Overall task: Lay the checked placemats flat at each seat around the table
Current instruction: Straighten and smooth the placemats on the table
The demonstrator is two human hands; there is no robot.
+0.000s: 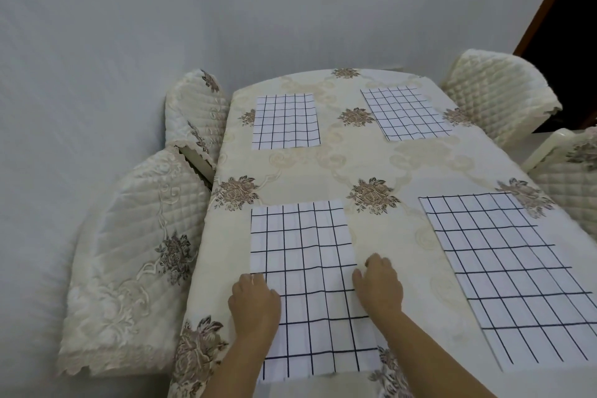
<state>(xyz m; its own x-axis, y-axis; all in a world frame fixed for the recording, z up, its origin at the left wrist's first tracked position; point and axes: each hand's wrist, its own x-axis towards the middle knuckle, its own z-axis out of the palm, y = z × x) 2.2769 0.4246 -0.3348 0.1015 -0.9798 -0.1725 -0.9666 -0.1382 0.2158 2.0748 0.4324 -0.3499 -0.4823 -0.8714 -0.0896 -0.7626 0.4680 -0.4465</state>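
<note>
Both hands were on the near-left placemat (310, 268), set apart from each other.
The left hand (253, 299) lay on the mat's left edge with fingers almost straight. The right hand (381, 284) was at its right edge with bent fingers; whether it pinched the cloth could not be told. The table (371, 155) carried three more checked mats, all flat: the near-right placemat (517, 268), the far-left placemat (286, 121) and the far-right placemat (405, 113).

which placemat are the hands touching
The near-left placemat: left hand and right hand rest on its side edges; far-left, far-right and near-right placemats lie untouched.
</note>
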